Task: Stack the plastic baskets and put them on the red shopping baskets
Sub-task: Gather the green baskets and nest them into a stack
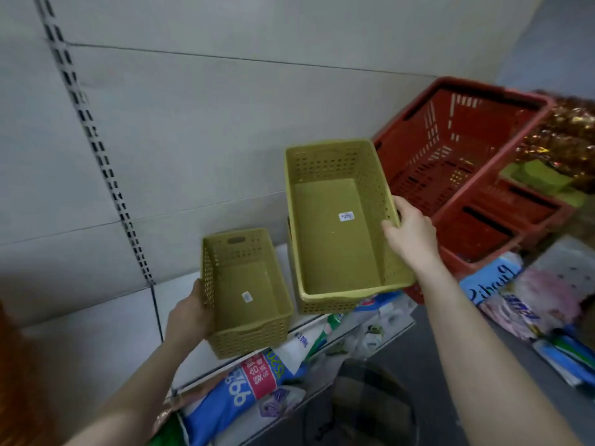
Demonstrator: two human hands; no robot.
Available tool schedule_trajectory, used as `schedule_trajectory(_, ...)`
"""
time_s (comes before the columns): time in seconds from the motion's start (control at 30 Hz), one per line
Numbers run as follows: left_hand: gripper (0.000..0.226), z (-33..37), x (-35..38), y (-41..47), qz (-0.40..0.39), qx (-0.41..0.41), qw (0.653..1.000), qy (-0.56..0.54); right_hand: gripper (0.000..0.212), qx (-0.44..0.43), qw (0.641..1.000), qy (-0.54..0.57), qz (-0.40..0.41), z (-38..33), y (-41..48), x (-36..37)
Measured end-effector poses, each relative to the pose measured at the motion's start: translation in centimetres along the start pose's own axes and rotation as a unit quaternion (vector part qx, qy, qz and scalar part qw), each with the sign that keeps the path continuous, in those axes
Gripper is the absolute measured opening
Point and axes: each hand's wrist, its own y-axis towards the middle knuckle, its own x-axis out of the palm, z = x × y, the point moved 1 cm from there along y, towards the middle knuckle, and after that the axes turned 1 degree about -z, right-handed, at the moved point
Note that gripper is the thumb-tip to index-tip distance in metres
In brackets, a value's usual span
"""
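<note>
Fingers of your right hand are curled over the right long rim of the larger green basket, thumb outside and fingertips hooked inside the wall, so that hand is closed on it. Your left hand grips the smaller green basket by its left wall, thumb over the rim and the other fingers hidden under or behind the mesh; it too is holding firmly.

You are at the gathering step: one basket in each hand, not yet nested. The larger one appears to sit on or in another basket of the same green, whose perforated wall shows below its near end; whether they are already nested or only touching I cannot tell. The smaller basket hangs apart from it, to the left of your right fingers and lower, over the edge of the white shelf.

Next, I judge, you need to bring the smaller basket across and lower it into the larger one, mouths both up and long sides lined up so it drops in rather than catching on a rim. The red shopping baskets stand just to the right of your right fingers, close to the larger basket's far corner, so the carry after stacking is short.

Both forearms reach up and forward, the right wrist bent inward over the rim, the left wrist turned to cradle its basket from the side.
</note>
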Motion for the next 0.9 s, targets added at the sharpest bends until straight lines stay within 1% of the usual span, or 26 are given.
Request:
schedule_trajectory(0.03,0.037,0.0,-0.5,-0.4,0.013,-0.008,1.0,-0.008,0.05,-0.002,1.0,-0.005,-0.001,0.0,1.7,0.6)
schedule_trajectory(0.1,0.052,0.2,-1.8,-1.4,0.046,-0.036,0.998,-0.034,0.051,0.003,1.0,-0.018,-0.016,0.6,4.5,1.7)
schedule_trajectory(0.17,0.064,0.7,-2.9,-2.6,0.084,-0.059,0.994,-0.046,0.045,-0.001,0.999,-0.033,-0.041,1.5,6.5,3.0)
schedule_trajectory(0.27,0.061,1.7,-3.6,-4.4,0.117,-0.083,0.988,-0.057,0.037,-0.018,0.991,-0.071,-0.111,2.4,8.4,5.0)
schedule_trajectory(0.33,0.06,2.4,-3.7,-5.7,0.136,-0.092,0.981,-0.099,0.035,-0.022,0.983,-0.081,-0.166,2.5,9.2,6.0)
schedule_trajectory(0.4,0.059,3.3,-3.8,-6.9,0.165,-0.097,0.971,-0.142,0.034,-0.024,0.975,-0.053,-0.213,2.5,9.4,7.1)
schedule_trajectory(0.47,0.062,4.0,-4.3,-7.8,0.203,-0.1,0.959,-0.171,0.035,-0.026,0.968,-0.004,-0.251,2.6,8.7,8.8)
schedule_trajectory(0.53,0.066,4.3,-5.3,-8.7,0.234,-0.119,0.951,-0.161,0.03,-0.031,0.957,0.05,-0.283,2.6,6.9,10.7)
schedule_trajectory(0.63,0.063,3.6,-7.3,-10.2,0.255,-0.147,0.95,-0.108,0.02,-0.038,0.948,0.105,-0.298,2.6,4.4,13.4)
schedule_trajectory(0.7,0.063,3.2,-8.8,-11.2,0.268,-0.144,0.944,-0.13,0.016,-0.054,0.95,0.105,-0.29,2.4,4.2,14.8)
schedule_trajectory(0.77,0.064,3.4,-10.2,-11.8,0.287,-0.14,0.932,-0.17,0.017,-0.043,0.943,0.132,-0.303,1.8,4.5,15.6)
schedule_trajectory(0.8,0.063,3.8,-10.8,-11.8,0.296,-0.135,0.928,-0.182,0.019,-0.031,0.932,0.162,-0.323,1.5,4.6,15.9)
schedule_trajectory(0.9,0.062,5.6,-11.8,-10.7,0.311,-0.104,0.924,-0.195,0.035,-0.027,0.902,0.206,-0.378,0.8,4.1,15.7)
